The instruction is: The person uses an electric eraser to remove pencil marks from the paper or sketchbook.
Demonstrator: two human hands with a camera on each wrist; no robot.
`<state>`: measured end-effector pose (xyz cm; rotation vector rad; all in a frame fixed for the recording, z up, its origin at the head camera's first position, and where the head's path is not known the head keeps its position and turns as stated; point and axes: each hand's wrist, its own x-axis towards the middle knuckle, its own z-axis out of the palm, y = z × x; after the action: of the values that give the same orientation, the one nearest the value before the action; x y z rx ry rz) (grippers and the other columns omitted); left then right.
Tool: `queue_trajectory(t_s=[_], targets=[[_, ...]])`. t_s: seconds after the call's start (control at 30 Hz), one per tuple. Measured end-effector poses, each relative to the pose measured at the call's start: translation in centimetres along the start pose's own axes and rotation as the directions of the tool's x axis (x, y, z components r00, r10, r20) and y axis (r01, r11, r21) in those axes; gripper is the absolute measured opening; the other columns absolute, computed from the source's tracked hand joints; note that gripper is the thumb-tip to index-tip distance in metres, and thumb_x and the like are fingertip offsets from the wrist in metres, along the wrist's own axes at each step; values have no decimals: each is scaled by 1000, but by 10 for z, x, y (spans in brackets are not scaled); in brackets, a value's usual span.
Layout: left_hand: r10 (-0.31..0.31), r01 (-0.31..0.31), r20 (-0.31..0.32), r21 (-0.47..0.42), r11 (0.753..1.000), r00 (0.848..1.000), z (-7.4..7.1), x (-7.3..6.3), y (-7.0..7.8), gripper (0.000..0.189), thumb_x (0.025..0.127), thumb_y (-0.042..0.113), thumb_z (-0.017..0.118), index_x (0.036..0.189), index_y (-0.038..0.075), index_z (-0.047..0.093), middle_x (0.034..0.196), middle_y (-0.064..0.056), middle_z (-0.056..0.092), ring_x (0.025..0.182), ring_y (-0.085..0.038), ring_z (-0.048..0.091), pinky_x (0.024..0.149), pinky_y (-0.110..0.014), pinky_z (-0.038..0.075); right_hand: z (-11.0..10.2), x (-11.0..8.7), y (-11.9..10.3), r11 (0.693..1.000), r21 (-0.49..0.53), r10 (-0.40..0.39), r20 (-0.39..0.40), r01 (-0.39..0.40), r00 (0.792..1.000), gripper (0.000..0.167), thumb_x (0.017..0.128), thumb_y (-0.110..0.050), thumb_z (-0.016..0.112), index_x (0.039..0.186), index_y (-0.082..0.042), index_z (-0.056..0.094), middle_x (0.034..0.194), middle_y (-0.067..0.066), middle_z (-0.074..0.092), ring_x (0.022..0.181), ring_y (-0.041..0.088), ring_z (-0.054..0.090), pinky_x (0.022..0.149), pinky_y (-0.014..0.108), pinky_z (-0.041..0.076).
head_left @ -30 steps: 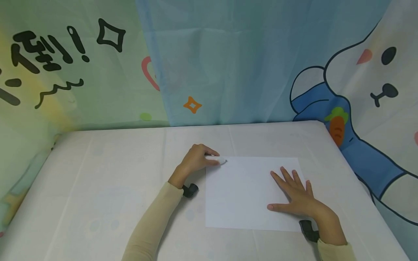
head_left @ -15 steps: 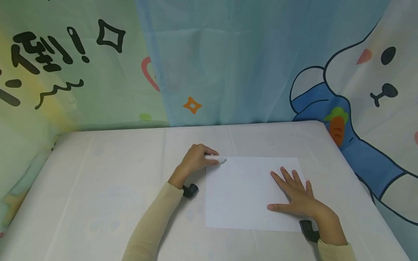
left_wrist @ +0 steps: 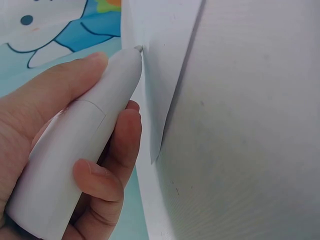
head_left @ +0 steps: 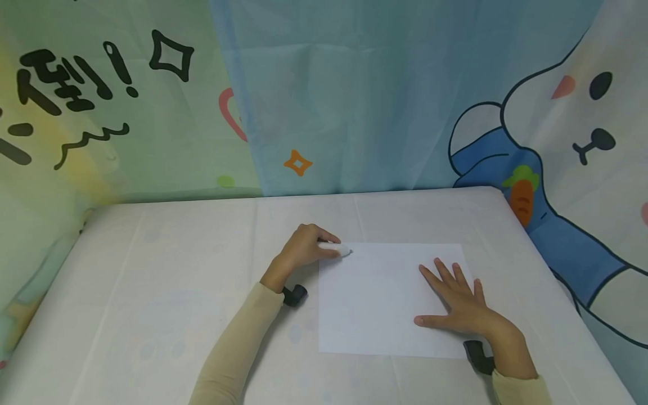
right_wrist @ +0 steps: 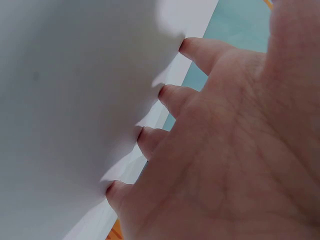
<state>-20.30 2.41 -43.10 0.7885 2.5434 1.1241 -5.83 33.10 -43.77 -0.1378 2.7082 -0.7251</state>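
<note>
My left hand (head_left: 307, 245) is at the upper left corner of a white sheet of paper (head_left: 374, 304), gripping a thick white pen (left_wrist: 90, 135). The thumb lies along one side of the pen's smooth body, and the fingers curl round the other. A thin seam crosses the barrel, which tapers to a small grey tip (left_wrist: 139, 49) right at the paper. On the right part of the sheet, my right hand (head_left: 463, 306) rests palm down, fingers and thumb spread. Its fingertips (right_wrist: 116, 187) press on the paper in the right wrist view.
A white cloth (head_left: 167, 281) covers the table under the sheet. Behind it hangs a printed curtain (head_left: 385, 112) with a cartoon rabbit. Each wrist wears a black camera mount, the left one (head_left: 295, 295) beside the paper's left edge.
The pen's tip has shifted very slightly right and toward me over the paper's upper left corner. My right hand stays where it was.
</note>
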Motion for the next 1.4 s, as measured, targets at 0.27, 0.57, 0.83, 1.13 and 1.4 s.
queue_trajectory(t_s=[0.27, 0.57, 0.83, 1.13, 1.4], targets=[[-10, 10, 6, -2, 1000, 1000, -2, -1, 2, 24, 80, 17, 81, 103, 9, 78, 109, -7, 73, 104, -20, 65, 88, -29, 49, -1, 1, 0, 1000, -8, -5, -3, 5, 1000, 108, 73, -51, 79, 154, -9, 22, 158, 31, 3, 141, 56, -11, 98, 78, -14], [-8, 8, 27, 0, 1000, 1000, -2, 0, 1, 24, 81, 16, 80, 104, 8, 78, 108, -6, 73, 102, -19, 65, 97, -34, 45, 0, 0, -1, 1000, 2, -2, 2, 2, 1000, 109, 72, -50, 80, 154, -9, 21, 158, 30, 2, 140, 56, -12, 98, 77, -15], [-12, 11, 51, 11, 1000, 999, -4, 0, 2, 25, 81, 16, 80, 105, 9, 77, 109, -5, 73, 104, -19, 64, 92, -30, 47, 0, 1, 0, 1000, -11, -3, -4, 3, 1000, 110, 72, -50, 80, 155, -10, 20, 158, 31, 2, 140, 57, -11, 98, 78, -14], [2, -2, 89, -6, 1000, 996, -5, -2, 2, 26, 81, 16, 80, 105, 8, 77, 111, -7, 72, 110, -21, 63, 98, -35, 45, -1, 0, -2, 1000, -2, -4, -3, 4, 1000, 109, 71, -50, 80, 154, -9, 22, 158, 31, 3, 140, 57, -10, 98, 78, -13], [19, -18, 121, -12, 1000, 992, -7, -2, 2, 27, 80, 17, 81, 105, 7, 77, 111, -7, 72, 113, -22, 62, 99, -34, 46, -1, -1, -2, 1000, -2, -11, -7, 11, 1000, 109, 71, -50, 80, 154, -10, 22, 158, 31, 3, 140, 57, -10, 98, 78, -13]])
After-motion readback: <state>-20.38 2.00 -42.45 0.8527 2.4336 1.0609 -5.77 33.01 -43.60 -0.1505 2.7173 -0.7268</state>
